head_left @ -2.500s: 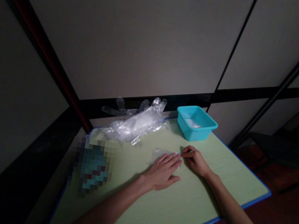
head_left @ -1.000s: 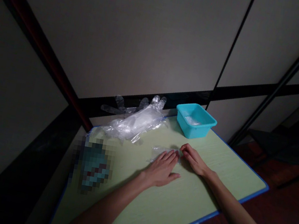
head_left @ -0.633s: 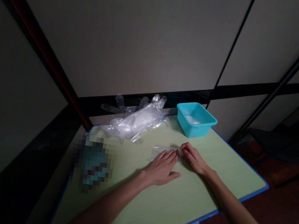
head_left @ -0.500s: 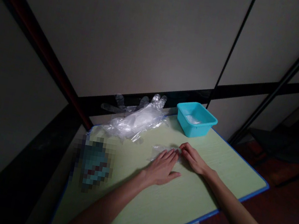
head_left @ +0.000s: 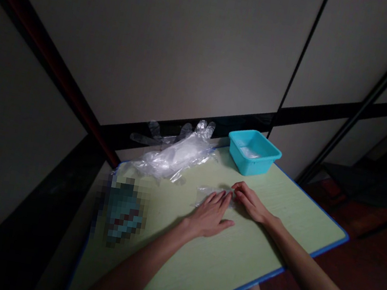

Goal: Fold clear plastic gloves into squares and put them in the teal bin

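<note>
A folded clear plastic glove (head_left: pixel 204 195) lies flat on the light green table (head_left: pixel 258 245). My left hand (head_left: pixel 212 216) rests palm down over its near edge, fingers stretched out and thumb apart. At the glove's right end is my right hand (head_left: pixel 248 201), its fingers curled together at the film; the exact grip of the fingertips is hidden. Behind my hands, towards the left, lies a loose pile of clear disposable gloves (head_left: pixel 176 157), some with fingers sticking up against the wall. Part of the folded glove is covered by my left fingers.
A turquoise plastic basin (head_left: pixel 252 167) with some clear plastic inside stands at the back right. A pixelated greenish item (head_left: pixel 124 215) lies by the left edge. Blue trim edges the table, and a panelled wall (head_left: pixel 193 56) rises behind it.
The camera view has shifted very slightly. Both hands keep nearly the same place on the plastic glove.
</note>
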The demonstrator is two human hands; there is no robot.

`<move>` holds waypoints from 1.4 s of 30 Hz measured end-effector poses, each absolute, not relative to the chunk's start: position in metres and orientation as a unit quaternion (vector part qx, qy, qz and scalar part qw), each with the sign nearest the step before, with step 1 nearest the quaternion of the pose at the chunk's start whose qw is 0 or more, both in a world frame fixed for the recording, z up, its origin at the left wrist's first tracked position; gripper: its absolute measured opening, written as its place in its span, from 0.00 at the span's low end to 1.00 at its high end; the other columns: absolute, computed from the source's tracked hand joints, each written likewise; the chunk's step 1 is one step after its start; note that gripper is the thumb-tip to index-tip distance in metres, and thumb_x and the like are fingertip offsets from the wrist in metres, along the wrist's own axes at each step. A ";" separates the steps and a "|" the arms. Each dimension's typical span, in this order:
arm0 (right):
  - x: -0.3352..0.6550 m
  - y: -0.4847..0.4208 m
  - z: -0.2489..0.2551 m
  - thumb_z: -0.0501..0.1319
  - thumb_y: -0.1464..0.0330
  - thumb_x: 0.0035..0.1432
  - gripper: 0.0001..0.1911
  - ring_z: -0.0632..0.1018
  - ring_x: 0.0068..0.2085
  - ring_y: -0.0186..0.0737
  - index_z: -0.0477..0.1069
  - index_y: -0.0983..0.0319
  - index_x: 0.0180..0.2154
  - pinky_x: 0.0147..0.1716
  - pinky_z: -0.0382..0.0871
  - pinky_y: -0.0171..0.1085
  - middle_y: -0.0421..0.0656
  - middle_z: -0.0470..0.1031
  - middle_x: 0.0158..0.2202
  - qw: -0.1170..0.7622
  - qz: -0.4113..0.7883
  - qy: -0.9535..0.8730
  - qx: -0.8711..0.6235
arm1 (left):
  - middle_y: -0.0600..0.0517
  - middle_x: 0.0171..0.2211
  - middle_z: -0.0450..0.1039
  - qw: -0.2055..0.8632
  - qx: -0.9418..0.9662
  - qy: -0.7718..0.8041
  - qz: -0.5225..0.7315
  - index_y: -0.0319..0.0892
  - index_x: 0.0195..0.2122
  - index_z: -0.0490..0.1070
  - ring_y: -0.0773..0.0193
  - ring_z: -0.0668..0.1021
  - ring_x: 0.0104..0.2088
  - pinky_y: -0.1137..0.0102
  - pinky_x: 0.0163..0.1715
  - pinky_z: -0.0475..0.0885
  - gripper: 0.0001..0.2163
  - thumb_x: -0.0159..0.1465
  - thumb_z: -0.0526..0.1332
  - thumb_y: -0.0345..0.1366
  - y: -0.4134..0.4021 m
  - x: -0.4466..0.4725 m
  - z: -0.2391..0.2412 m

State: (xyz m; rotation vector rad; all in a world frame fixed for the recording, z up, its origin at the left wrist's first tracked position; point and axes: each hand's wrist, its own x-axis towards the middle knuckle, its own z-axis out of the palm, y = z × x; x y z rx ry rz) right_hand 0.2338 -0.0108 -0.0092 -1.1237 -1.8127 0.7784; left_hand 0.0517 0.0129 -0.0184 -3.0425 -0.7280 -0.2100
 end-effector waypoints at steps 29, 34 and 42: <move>0.228 -0.018 -0.005 0.44 0.58 0.60 0.13 0.64 0.25 0.32 0.57 0.61 0.37 0.21 0.60 0.31 0.39 0.62 0.27 0.422 0.377 -0.695 -0.443 | 0.42 0.59 0.48 0.001 -0.971 -0.230 -0.067 0.34 0.57 0.47 0.57 0.47 0.60 0.62 0.56 0.43 0.28 0.62 0.40 0.51 0.010 0.052 -0.014; 0.238 -0.018 -0.006 0.45 0.60 0.60 0.12 0.65 0.25 0.33 0.58 0.61 0.36 0.22 0.62 0.32 0.39 0.63 0.26 0.404 0.337 -0.716 -0.458 | 0.43 0.59 0.47 -0.002 -0.971 -0.232 -0.061 0.35 0.57 0.46 0.58 0.48 0.60 0.61 0.56 0.43 0.28 0.63 0.40 0.50 0.010 0.052 -0.012; 0.262 -0.008 -0.012 0.48 0.68 0.57 0.14 0.67 0.43 0.45 0.67 0.63 0.41 0.44 0.59 0.47 0.50 0.66 0.41 0.370 0.192 -0.780 -0.468 | 0.46 0.61 0.43 -0.006 -0.974 -0.218 -0.064 0.39 0.58 0.45 0.57 0.46 0.60 0.61 0.55 0.44 0.27 0.63 0.41 0.50 0.012 0.050 -0.013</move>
